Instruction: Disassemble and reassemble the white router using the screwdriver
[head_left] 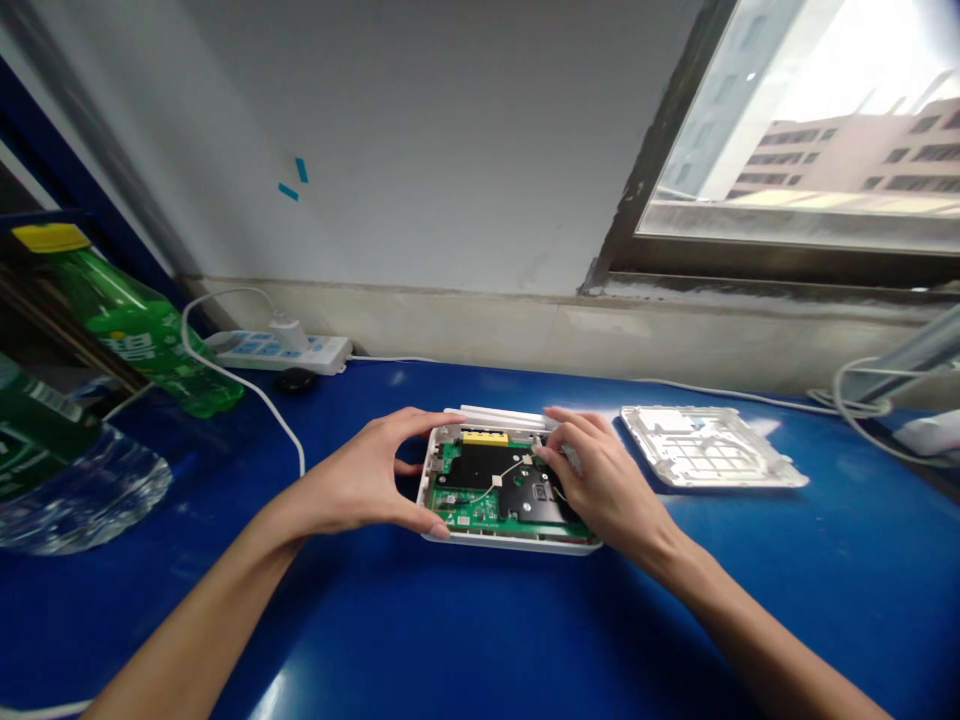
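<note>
An opened white router [510, 545] lies flat on the blue table before me, its circuit board [469, 508] facing up. A black plate [480, 468] covers much of the board, and a thin white antenna wire [487, 492] runs across it under small tape pieces. My left hand [367, 475] grips the router's left end, thumb on the front edge and fingers at the back. Over the right rear part of the board, my right hand [600, 475] has its thumb and index finger pinched together; what lies between them is hidden. White antennas [499, 412] show along the back edge.
A white cover shell [709, 450] lies to the right. On the left are a green bottle [142, 330], a large clear bottle [82, 490] and a power strip [322, 352] with a white cable [262, 395]. A lamp arm [911, 350] stands far right; a wall rises behind.
</note>
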